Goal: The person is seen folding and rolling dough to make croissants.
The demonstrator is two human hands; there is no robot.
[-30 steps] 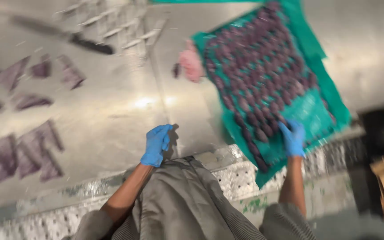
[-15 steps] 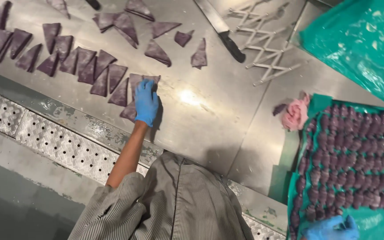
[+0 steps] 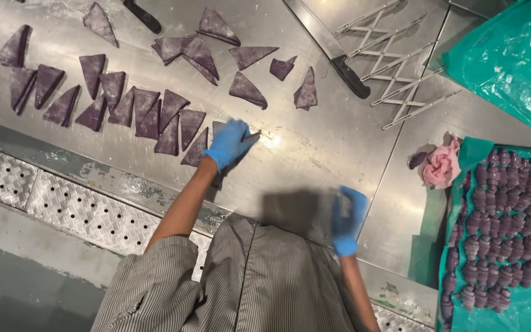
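Both hands wear blue gloves. My left hand (image 3: 232,141) rests on the last purple dough triangle (image 3: 248,137) at the right end of a row of several overlapping purple dough triangles (image 3: 149,117) on the steel table (image 3: 314,154). My right hand (image 3: 346,218) hovers over the table near my body, fingers loosely curled, with nothing visibly in it. Loose purple triangles (image 3: 247,89) lie farther back.
A tray lined with green plastic (image 3: 462,160), on the right, holds several rows of rolled purple dough pieces (image 3: 511,227). A pink cloth (image 3: 442,166) lies beside it. A large knife (image 3: 339,55) and an expandable metal dough cutter (image 3: 394,67) lie at the back. Perforated metal flooring (image 3: 50,203) runs below the table edge.
The view swung from the tray toward the triangles. My left hand moved onto the end of the triangle row. My right hand left the tray and came in near my body.
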